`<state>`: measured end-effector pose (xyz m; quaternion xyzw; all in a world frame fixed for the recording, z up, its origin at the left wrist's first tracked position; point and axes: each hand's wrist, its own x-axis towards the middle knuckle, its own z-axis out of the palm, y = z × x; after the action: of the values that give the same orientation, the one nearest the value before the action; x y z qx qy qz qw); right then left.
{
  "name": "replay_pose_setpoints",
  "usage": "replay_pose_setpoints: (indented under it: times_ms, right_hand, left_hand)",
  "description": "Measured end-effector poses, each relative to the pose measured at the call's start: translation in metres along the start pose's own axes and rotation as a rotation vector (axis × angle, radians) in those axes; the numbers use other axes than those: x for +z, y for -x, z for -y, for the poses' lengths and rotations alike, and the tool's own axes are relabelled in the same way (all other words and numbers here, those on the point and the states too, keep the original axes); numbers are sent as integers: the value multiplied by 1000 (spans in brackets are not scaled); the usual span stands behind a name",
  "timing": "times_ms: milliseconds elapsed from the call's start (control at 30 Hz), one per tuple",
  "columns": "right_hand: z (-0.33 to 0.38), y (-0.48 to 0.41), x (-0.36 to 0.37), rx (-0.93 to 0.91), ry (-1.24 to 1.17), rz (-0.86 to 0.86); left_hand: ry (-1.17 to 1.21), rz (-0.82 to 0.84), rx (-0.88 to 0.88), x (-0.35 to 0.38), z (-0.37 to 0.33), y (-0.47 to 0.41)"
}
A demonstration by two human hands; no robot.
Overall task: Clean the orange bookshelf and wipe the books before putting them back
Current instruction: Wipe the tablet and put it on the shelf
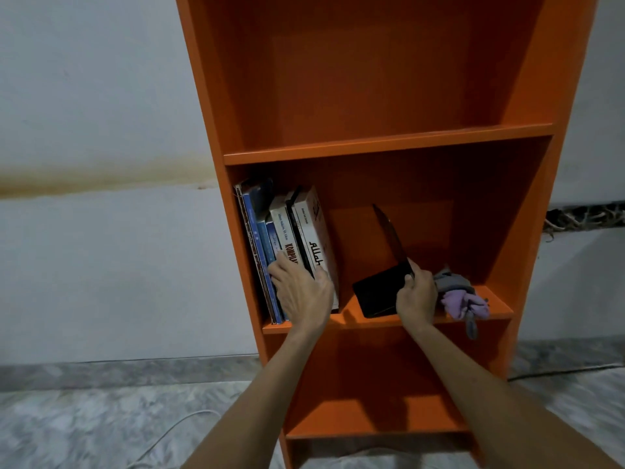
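On middle shelf (493, 304) | left hand (302, 291) flat against books (297, 231) | right hand (416, 292) grip grasping black book (377, 292), rising up-left

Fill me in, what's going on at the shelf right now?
A person works at the middle shelf of the orange bookshelf. The left hand presses against a leaning row of books at the left end, while the right hand grips what looks like a black bookend beside them. A grey and purple cloth lies at the shelf's right end.
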<state>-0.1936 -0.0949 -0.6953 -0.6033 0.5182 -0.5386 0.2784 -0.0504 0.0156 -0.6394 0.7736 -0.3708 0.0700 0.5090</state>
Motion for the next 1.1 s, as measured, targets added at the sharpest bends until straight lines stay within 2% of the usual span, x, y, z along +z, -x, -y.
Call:
replay_pose_setpoints:
  times_ms: [67, 300, 533, 667, 867, 1100]
  right_hand:
    - [-7, 3, 10, 25, 34, 13]
    - [-12, 10, 24, -100, 151, 40]
    - [-20, 8, 21, -165, 174, 111]
    - [-27, 7, 23, -214, 148, 128]
    - [-21, 10, 26, -225, 200, 148]
    - [-8, 24, 36, -269, 468, 239]
  left_hand:
    - [-2, -16, -15, 4, -2, 0]
    - [-59, -50, -79, 14, -14, -5]
    - [182, -32, -256, 28, -34, -14]
    - [204, -40, -340, 29, -41, -30]
    - [141, -16, -316, 24, -41, -43]
    - [95, -24, -197, 21, -49, -36]
